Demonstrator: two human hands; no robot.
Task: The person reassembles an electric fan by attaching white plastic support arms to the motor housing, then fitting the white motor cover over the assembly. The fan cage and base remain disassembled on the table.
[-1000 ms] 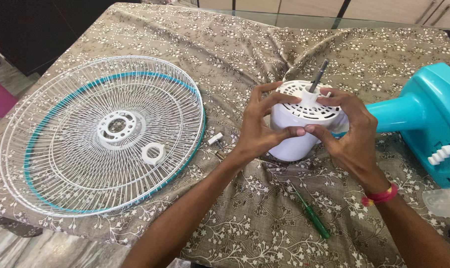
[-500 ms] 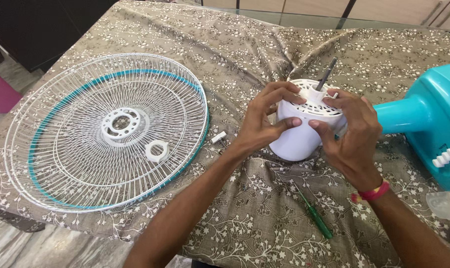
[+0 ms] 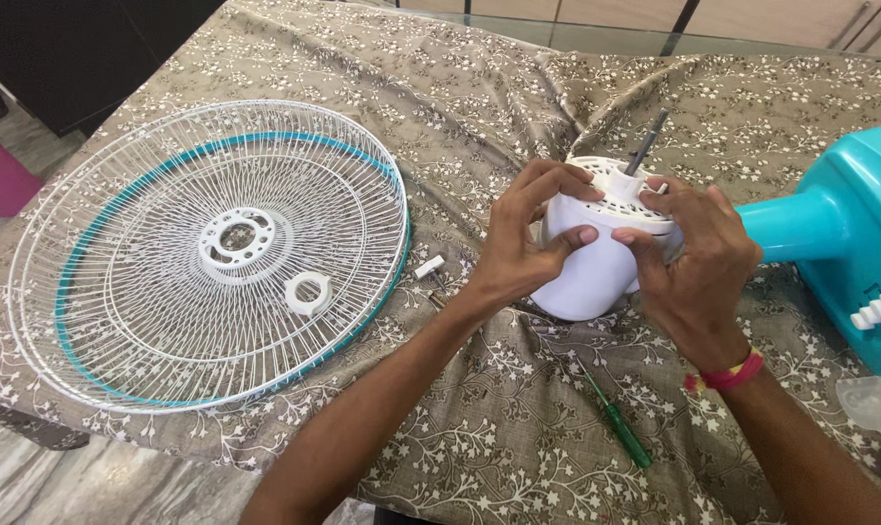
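Right of centre in the frame, both hands grip the white motor housing (image 3: 596, 267), which rests on the cloth-covered surface (image 3: 479, 87). The left hand (image 3: 523, 243) wraps its left side, fingers curled over the vented top rim and thumb pressed on the front wall. The right hand (image 3: 698, 262) clasps the right side the same way, thumb on the front wall close to the left thumb, fingers over the rim. Neither hand is spread — both are closed on the housing.

The housing stands roughly upright but tilted, its long axis running from lower left to upper right. The metal shaft (image 3: 647, 141) sticks out of the top along that axis, pointing toward the upper right of the frame.

To the right, a turquoise fan base (image 3: 848, 233) reaches in from the frame edge, its neck meeting the housing behind the right hand. A green screwdriver (image 3: 615, 423) lies on the cloth below the hands. At left lies a white wire grille (image 3: 207, 253) with a teal rim, a white ring (image 3: 308, 293) resting on it. A small white part (image 3: 428, 267) sits between grille and left hand.
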